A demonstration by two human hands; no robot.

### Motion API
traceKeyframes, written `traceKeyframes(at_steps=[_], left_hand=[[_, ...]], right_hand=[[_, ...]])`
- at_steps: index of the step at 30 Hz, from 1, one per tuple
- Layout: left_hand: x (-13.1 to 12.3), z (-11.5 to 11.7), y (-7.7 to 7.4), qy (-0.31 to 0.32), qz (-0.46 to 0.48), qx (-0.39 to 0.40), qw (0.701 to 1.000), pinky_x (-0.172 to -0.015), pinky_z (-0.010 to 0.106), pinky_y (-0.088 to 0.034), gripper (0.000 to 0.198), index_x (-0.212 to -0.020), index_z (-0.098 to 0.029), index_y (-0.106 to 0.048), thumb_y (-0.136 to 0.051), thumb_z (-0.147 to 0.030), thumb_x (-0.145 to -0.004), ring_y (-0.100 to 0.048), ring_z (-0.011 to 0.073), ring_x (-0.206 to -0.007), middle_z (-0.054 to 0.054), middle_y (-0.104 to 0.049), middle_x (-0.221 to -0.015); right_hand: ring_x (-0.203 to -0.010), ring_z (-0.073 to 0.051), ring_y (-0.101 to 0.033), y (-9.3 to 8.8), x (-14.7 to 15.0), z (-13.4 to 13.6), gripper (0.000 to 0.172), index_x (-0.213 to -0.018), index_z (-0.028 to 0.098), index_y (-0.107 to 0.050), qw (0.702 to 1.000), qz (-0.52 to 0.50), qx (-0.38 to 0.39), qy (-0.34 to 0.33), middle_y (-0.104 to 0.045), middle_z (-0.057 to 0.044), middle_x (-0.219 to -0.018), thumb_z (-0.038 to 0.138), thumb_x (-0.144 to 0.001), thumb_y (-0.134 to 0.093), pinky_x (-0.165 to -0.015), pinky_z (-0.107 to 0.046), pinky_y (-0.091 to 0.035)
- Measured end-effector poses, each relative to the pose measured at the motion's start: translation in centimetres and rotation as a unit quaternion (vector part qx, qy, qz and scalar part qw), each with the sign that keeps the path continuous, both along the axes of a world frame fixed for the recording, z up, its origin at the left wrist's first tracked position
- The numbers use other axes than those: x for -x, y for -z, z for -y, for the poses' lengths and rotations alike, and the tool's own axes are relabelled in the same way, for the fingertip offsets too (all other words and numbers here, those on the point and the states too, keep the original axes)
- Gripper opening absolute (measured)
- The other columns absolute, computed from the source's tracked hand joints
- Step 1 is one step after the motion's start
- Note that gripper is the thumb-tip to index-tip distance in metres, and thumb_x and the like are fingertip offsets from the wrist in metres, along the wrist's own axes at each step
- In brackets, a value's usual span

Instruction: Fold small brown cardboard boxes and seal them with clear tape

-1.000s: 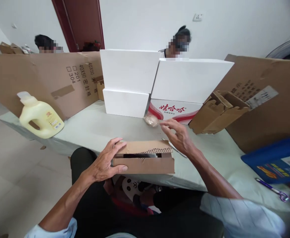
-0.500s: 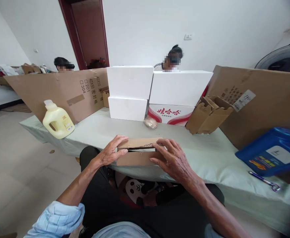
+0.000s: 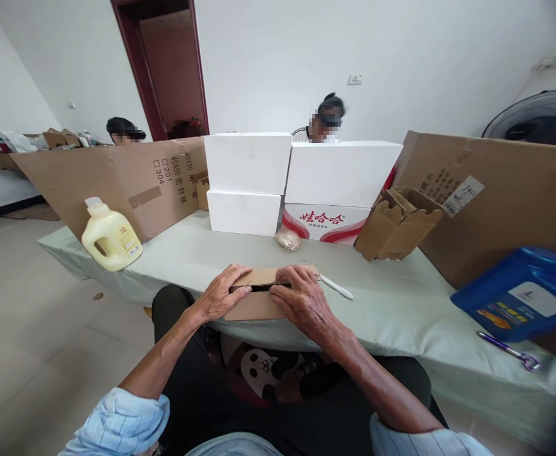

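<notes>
A small brown cardboard box (image 3: 254,305) lies at the table's near edge, with a dark slit open along its top. My left hand (image 3: 221,292) grips its left end, thumb at the slit and fingers over the far flap. With curled fingers, my right hand (image 3: 304,304) holds the box's right part at the slit, hiding that end. What lies inside the box cannot be made out. Just right of the box, a slim white stick resembling a toothbrush handle (image 3: 337,287) rests on the cloth, its far end close to the box corner.
Behind stand stacked white boxes (image 3: 247,163), a clear wrapped bundle (image 3: 288,239) and a brown carton (image 3: 396,225). A yellow jug (image 3: 111,237) is at left; a blue bottle (image 3: 515,294) and purple pen-like tool (image 3: 508,348) at right. Cardboard panels (image 3: 159,183) flank the table. Two people sit beyond.
My right hand has moved left along the slit and its fingers have curled in. The white stick now shows on the cloth right of the box. The pale thing in the slit no longer shows.
</notes>
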State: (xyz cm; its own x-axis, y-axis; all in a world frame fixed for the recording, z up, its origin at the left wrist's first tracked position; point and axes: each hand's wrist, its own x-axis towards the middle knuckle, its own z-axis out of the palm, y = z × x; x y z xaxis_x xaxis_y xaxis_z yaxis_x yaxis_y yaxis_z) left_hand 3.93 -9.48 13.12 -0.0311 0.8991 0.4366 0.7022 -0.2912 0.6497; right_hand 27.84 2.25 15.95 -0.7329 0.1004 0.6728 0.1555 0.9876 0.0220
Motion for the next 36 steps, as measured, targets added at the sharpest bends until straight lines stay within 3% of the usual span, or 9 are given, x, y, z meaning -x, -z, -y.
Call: traceKeyframes(at_steps=[7,14,17,20,24,26,31,33,36], left_hand=[[0.4,0.0,-0.2,-0.008,0.017,-0.012,1.0,-0.11,0.041,-0.051,0.04,-0.139,-0.021,-0.065,-0.06,-0.042,-0.105,-0.066,0.0282,-0.126,0.012,-0.07,-0.134],[1.0,-0.1,-1.1,-0.027,0.033,-0.028,0.999,-0.1,0.036,-0.053,0.031,-0.121,-0.02,-0.074,-0.059,-0.041,-0.104,-0.072,0.025,-0.112,0.01,-0.077,-0.118],[1.2,-0.6,-1.6,-0.034,0.036,-0.033,0.998,-0.095,0.035,-0.054,0.028,-0.113,-0.02,-0.077,-0.057,-0.039,-0.104,-0.074,0.0239,-0.105,0.008,-0.08,-0.11],[1.3,-1.1,-2.1,-0.042,0.044,-0.029,0.998,-0.087,0.033,-0.056,0.028,-0.107,-0.021,-0.078,-0.059,-0.039,-0.102,-0.075,0.0229,-0.099,0.007,-0.082,-0.105],[1.7,-1.6,-2.0,-0.094,0.067,-0.059,0.992,-0.071,0.028,-0.056,0.021,-0.099,-0.021,-0.073,-0.065,-0.04,-0.097,-0.075,0.0196,-0.083,0.004,-0.081,-0.094],[1.8,-1.6,-1.6,-0.128,0.068,-0.11,0.983,-0.068,0.027,-0.056,0.016,-0.095,-0.021,-0.066,-0.07,-0.037,-0.094,-0.074,0.0175,-0.078,0.002,-0.079,-0.089],[1.4,-0.7,-0.8,-0.064,-0.074,-0.234,0.967,-0.085,0.033,-0.061,0.021,-0.087,-0.022,-0.065,-0.054,-0.018,-0.104,-0.076,0.019,-0.094,0.008,-0.08,-0.099],[1.1,0.0,-1.1,-0.036,-0.162,-0.217,0.962,-0.091,0.036,-0.061,0.028,-0.097,-0.021,-0.072,-0.047,-0.014,-0.107,-0.076,0.0206,-0.103,0.012,-0.079,-0.113],[0.6,1.2,-2.0,-0.023,-0.273,-0.111,0.955,-0.097,0.042,-0.06,0.026,-0.127,-0.022,-0.074,-0.058,-0.024,-0.106,-0.073,0.0267,-0.118,0.015,-0.069,-0.14]], right_hand=[[-0.114,-0.029,-0.059,0.6,-0.6,0.8,0.008,-0.107,0.019,-0.073,0.998,-0.028,-0.046,0.017,-0.07,-0.012,-0.117,0.025,-0.105,-0.068,-0.1,-0.045,-0.047],[-0.133,-0.034,-0.057,1.6,-3.3,1.7,0.041,-0.14,0.017,-0.063,0.993,-0.036,-0.105,0.041,-0.069,-0.018,-0.137,0.026,-0.102,-0.073,-0.117,-0.056,-0.044],[-0.131,-0.036,-0.058,1.5,-3.7,1.4,0.046,-0.146,0.015,-0.057,0.993,-0.007,-0.095,0.063,-0.067,-0.02,-0.141,0.031,-0.105,-0.069,-0.115,-0.057,-0.045],[-0.112,-0.033,-0.064,1.1,-3.8,0.9,0.043,-0.141,0.012,-0.059,0.993,0.017,-0.082,0.084,-0.072,-0.018,-0.125,0.039,-0.108,-0.063,-0.099,-0.048,-0.051],[-0.089,-0.026,-0.063,0.4,-4.0,1.2,0.017,-0.106,0.018,-0.064,0.996,0.017,-0.064,0.052,-0.071,-0.009,-0.096,0.034,-0.111,-0.058,-0.08,-0.038,-0.047],[-0.078,-0.022,-0.06,0.2,-4.2,1.7,0.022,-0.092,0.021,-0.059,0.998,0.01,-0.052,0.036,-0.067,-0.005,-0.085,0.027,-0.113,-0.054,-0.074,-0.035,-0.043],[-0.073,-0.019,-0.058,0.2,-4.8,2.1,0.026,-0.088,0.022,-0.058,0.998,0.049,-0.017,0.019,-0.069,-0.004,-0.084,0.023,-0.113,-0.053,-0.071,-0.034,-0.041],[-0.077,-0.02,-0.062,0.1,-4.9,1.7,0.025,-0.087,0.022,-0.059,0.997,0.08,-0.01,0.016,-0.073,-0.006,-0.092,0.023,-0.112,-0.056,-0.072,-0.033,-0.043],[-0.086,-0.02,-0.067,-0.3,-4.7,1.2,0.016,-0.091,0.021,-0.063,0.99,0.139,-0.003,0.012,-0.077,-0.009,-0.108,0.022,-0.108,-0.063,-0.077,-0.033,-0.047]])
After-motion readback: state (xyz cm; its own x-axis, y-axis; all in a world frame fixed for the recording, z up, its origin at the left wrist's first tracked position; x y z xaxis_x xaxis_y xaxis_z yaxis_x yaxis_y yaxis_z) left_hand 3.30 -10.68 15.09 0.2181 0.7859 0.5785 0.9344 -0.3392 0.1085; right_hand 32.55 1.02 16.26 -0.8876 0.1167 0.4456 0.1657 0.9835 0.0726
